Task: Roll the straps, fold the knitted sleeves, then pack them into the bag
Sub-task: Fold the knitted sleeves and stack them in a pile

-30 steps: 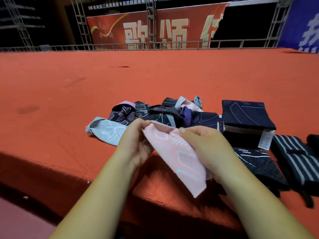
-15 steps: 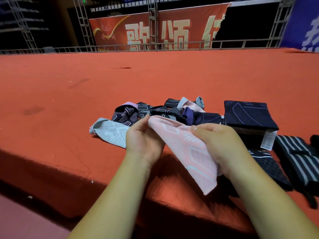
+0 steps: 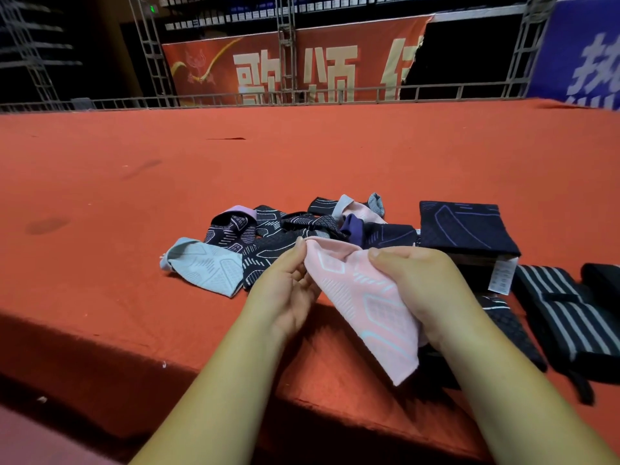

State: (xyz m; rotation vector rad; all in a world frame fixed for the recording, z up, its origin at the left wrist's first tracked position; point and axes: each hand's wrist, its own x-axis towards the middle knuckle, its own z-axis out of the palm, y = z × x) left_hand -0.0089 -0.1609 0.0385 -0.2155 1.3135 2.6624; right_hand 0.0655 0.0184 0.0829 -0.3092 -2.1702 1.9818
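Note:
A pink knitted sleeve (image 3: 360, 300) with pale line patterns hangs between my hands above the stage's front edge. My left hand (image 3: 288, 283) pinches its upper left corner. My right hand (image 3: 419, 283) grips its right side, fingers curled over the cloth. Behind lies a heap of dark patterned sleeves (image 3: 302, 226) and a light blue sleeve (image 3: 208, 266). A folded dark navy sleeve stack (image 3: 463, 229) with a white label sits to the right. Black straps with grey stripes (image 3: 563, 313) lie at far right.
Everything lies on a red carpeted stage (image 3: 302, 156) whose front edge drops off just below my hands. Metal railing and truss (image 3: 288, 95) line the far edge, with a red banner (image 3: 292, 65) behind. Another dark sleeve (image 3: 510, 327) lies under my right forearm.
My hands have lifted slightly and shifted right with the pink sleeve, and the left hand's pinch has moved to the sleeve's upper corner. The piles on the stage have not moved.

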